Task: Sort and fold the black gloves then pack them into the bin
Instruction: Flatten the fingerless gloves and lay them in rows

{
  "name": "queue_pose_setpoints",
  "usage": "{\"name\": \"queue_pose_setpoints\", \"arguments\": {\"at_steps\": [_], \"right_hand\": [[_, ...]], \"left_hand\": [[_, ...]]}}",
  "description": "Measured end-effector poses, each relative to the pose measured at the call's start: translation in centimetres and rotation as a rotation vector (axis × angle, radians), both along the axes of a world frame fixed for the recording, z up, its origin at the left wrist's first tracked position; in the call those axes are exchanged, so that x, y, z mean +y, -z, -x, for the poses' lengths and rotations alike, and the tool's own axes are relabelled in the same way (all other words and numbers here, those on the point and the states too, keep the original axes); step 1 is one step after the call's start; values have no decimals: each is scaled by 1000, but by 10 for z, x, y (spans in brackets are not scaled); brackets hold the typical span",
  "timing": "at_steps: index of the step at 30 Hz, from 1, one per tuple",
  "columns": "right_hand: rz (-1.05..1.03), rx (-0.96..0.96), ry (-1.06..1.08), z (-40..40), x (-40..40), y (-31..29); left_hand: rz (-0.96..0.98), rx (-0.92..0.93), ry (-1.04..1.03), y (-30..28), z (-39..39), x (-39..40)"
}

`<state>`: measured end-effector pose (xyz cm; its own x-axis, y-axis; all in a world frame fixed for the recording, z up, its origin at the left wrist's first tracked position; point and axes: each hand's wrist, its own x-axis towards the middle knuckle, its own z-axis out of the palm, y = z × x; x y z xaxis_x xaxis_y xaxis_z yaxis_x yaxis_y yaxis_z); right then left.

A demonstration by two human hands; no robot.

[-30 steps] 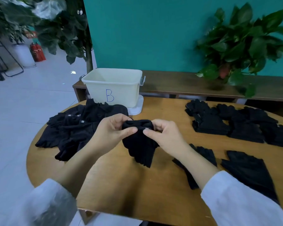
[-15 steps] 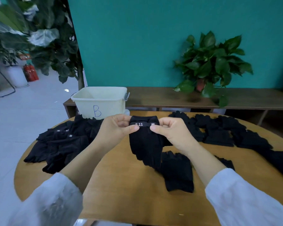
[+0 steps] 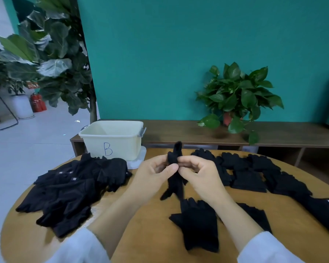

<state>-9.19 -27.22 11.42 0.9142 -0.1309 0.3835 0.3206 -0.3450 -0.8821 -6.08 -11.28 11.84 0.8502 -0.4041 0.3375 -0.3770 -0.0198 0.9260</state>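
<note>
Nearest the person, a flat glove (image 3: 198,224) lies on the tabletop (image 3: 144,242) with its fingers pointing away, just under the right forearm. Above it, both hands meet at the centre: the left hand (image 3: 152,175) and right hand (image 3: 199,174) each pinch the held glove (image 3: 176,173) between thumb and curled fingers, from opposite sides, at about the same height. That glove hangs with its long axis upright, one end poking up past the knuckles and the other trailing down toward the flat glove, so neither hand is nearer; the fold probably turns on bringing the top end down along this axis. Half a second ago the same glove was held broad and face-on, its cuff label showing; now it is bunched narrow and edge-on, and the hands sit closer together. To the left lies the unsorted pile (image 3: 70,190), to the right a row of laid-out gloves (image 3: 254,177). Beyond the pile stands the bin (image 3: 112,141), marked B, well apart from the held glove and to the left of it, so the left hand has the shorter reach when packing comes.
</note>
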Motion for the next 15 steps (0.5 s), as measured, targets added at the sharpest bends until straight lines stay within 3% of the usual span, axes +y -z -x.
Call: {"name": "queue_pose_setpoints", "arguments": {"at_steps": [5, 11, 15], "right_hand": [[78, 25, -55, 3, -14, 1], [-17, -15, 153, -2, -45, 6], [-19, 116, -2, -1, -64, 9]], "left_hand": [[9, 137, -60, 0, -6, -7], [27, 256, 46, 5, -16, -9], [47, 287, 181, 11, -20, -13]]}}
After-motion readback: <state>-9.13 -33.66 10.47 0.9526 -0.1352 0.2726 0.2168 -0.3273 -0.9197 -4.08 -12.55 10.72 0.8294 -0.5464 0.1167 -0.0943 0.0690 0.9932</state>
